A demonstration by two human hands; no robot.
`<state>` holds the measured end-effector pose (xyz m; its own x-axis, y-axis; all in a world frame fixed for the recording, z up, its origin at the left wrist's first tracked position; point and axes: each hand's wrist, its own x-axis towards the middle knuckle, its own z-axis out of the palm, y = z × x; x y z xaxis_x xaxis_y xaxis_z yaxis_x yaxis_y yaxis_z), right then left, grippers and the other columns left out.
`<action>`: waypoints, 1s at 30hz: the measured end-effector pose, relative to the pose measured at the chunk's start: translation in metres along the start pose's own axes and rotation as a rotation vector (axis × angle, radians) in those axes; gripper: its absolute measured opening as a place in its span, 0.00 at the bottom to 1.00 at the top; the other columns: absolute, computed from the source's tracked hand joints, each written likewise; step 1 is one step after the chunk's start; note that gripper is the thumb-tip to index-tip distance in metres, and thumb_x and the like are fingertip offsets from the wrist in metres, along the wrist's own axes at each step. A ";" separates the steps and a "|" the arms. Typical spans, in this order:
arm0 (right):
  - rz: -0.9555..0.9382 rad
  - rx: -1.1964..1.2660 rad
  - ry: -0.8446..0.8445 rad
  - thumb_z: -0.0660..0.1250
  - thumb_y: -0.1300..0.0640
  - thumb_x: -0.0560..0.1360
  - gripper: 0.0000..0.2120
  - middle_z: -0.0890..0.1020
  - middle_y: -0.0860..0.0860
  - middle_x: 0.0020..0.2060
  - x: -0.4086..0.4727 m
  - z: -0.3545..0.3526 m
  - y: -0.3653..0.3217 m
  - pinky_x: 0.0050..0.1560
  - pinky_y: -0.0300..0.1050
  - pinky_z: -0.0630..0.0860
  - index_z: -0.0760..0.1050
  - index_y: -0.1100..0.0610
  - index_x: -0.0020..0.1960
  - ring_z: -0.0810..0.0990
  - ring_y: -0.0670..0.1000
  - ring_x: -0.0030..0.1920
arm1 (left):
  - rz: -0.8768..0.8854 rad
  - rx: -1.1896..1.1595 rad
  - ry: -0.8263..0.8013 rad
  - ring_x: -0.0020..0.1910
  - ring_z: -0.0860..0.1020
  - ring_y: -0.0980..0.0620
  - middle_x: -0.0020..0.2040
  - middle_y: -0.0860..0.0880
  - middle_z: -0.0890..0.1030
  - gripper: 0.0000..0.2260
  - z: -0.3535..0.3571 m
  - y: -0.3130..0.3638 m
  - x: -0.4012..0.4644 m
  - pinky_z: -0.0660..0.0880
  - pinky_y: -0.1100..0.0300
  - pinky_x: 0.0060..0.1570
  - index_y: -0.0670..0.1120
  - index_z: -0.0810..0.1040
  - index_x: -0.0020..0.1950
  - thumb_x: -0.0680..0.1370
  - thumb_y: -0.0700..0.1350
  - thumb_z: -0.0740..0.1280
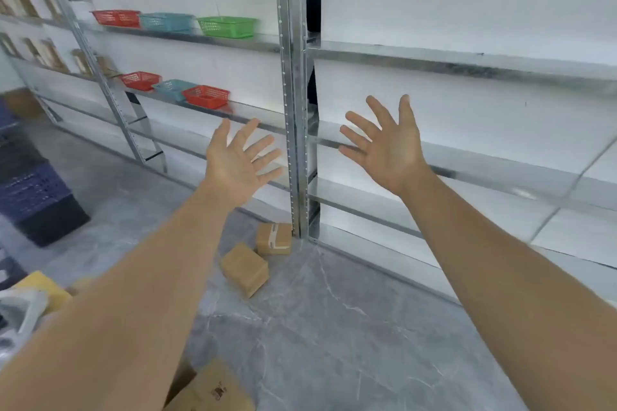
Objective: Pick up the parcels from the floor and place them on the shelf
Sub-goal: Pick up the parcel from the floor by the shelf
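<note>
Two small brown cardboard parcels lie on the grey floor at the foot of the shelf upright: a tilted plain one (245, 269) and a taped one (274, 238) right behind it. A larger cardboard box (213, 390) sits at the bottom edge, partly hidden by my left arm. Both arms are stretched forward at shelf height. My left hand (238, 162) is open with fingers spread, holding nothing. Equally open and spread, my right hand (384, 147) is in front of the metal shelf (467, 173), well above the parcels.
Red, teal and green plastic baskets (207, 96) stand on two shelf levels at the left. A steel upright (295, 110) divides the shelving bays. Stacked dark blue crates (36, 197) stand on the floor at left, with a yellow packet (43, 287) and plastic bag beside them.
</note>
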<state>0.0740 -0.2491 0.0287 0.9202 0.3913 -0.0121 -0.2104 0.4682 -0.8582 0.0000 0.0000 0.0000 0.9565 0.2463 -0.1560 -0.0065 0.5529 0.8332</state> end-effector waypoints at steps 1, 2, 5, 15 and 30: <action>0.012 0.017 -0.014 0.49 0.30 0.81 0.33 0.77 0.55 0.74 0.011 0.002 0.005 0.75 0.64 0.70 0.66 0.45 0.80 0.75 0.60 0.73 | -0.003 -0.008 0.022 0.71 0.77 0.39 0.75 0.44 0.77 0.28 -0.003 0.000 0.005 0.68 0.34 0.75 0.55 0.76 0.76 0.82 0.67 0.55; 0.040 0.021 -0.019 0.49 0.30 0.81 0.34 0.76 0.55 0.74 0.026 0.001 0.009 0.74 0.64 0.70 0.66 0.45 0.80 0.75 0.60 0.74 | -0.001 -0.005 0.048 0.71 0.76 0.39 0.74 0.44 0.77 0.28 -0.007 0.000 0.014 0.68 0.34 0.75 0.55 0.76 0.76 0.82 0.67 0.55; 0.087 0.007 -0.026 0.48 0.29 0.81 0.34 0.75 0.55 0.75 0.071 0.000 0.026 0.74 0.64 0.70 0.65 0.45 0.80 0.74 0.60 0.74 | 0.009 -0.003 0.108 0.71 0.77 0.38 0.74 0.43 0.77 0.28 -0.023 -0.004 0.046 0.68 0.34 0.75 0.55 0.76 0.76 0.83 0.67 0.54; 0.242 0.087 -0.139 0.46 0.30 0.81 0.34 0.73 0.56 0.77 0.249 -0.036 0.052 0.77 0.65 0.66 0.64 0.45 0.81 0.72 0.61 0.76 | 0.061 -0.078 0.319 0.68 0.78 0.39 0.72 0.43 0.78 0.27 -0.037 -0.019 0.174 0.71 0.35 0.72 0.55 0.77 0.73 0.83 0.67 0.53; 0.438 0.012 -0.283 0.47 0.30 0.81 0.35 0.73 0.56 0.77 0.414 0.007 0.129 0.76 0.66 0.66 0.64 0.46 0.81 0.72 0.61 0.76 | 0.057 -0.190 0.545 0.70 0.77 0.38 0.74 0.43 0.77 0.29 -0.114 -0.019 0.277 0.70 0.35 0.73 0.56 0.72 0.79 0.83 0.68 0.52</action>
<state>0.4253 -0.0216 -0.0838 0.6202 0.7506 -0.2280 -0.5608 0.2210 -0.7980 0.2317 0.1480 -0.1192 0.6654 0.6266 -0.4058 -0.1544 0.6474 0.7463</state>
